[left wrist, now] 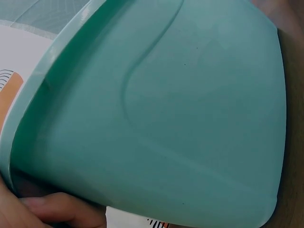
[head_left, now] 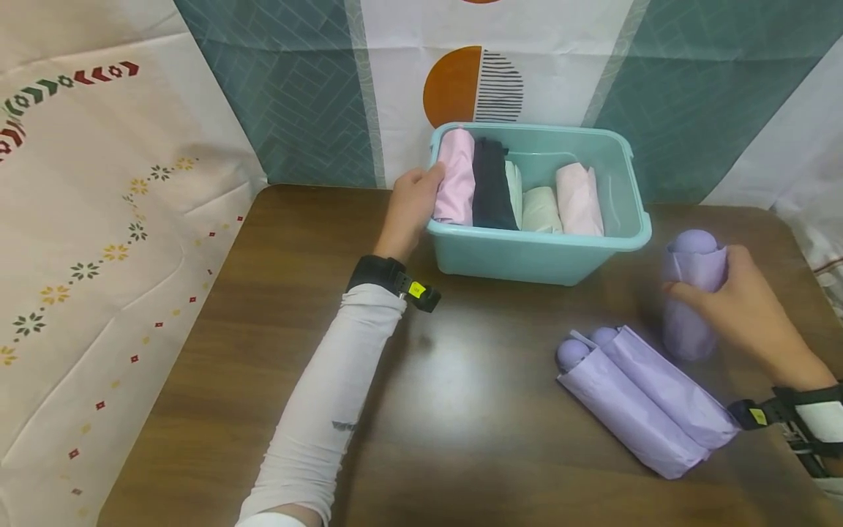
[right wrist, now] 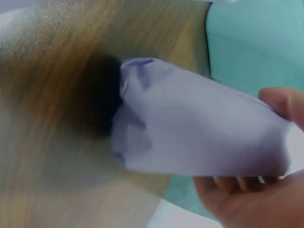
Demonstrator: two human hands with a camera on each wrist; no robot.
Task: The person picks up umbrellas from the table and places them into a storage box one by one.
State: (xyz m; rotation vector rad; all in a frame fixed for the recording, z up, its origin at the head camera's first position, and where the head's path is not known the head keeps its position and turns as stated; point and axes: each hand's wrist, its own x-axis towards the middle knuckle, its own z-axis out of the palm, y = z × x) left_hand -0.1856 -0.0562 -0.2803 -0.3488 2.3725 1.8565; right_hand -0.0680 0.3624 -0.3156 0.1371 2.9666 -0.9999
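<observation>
My left hand (head_left: 411, 203) grips the left rim of a teal plastic bin (head_left: 514, 258); in the left wrist view its curled fingers (left wrist: 66, 209) lie under that rim. My right hand (head_left: 747, 311) holds a folded lavender umbrella (head_left: 694, 274) upright, round handle end up, to the right of the bin. In the right wrist view the umbrella's sleeve (right wrist: 199, 123) shows between thumb and fingers, its lower end above the table. Two more lavender umbrellas (head_left: 648, 402) lie side by side on the table, left of my right hand.
Inside the bin stand a pink folded umbrella (head_left: 456, 179), a black one (head_left: 492, 187), pale green ones (head_left: 541, 208) and a pale pink one (head_left: 579, 199). The bin sits at the back of the brown table (head_left: 263, 329), against a patterned curtain (head_left: 303, 95).
</observation>
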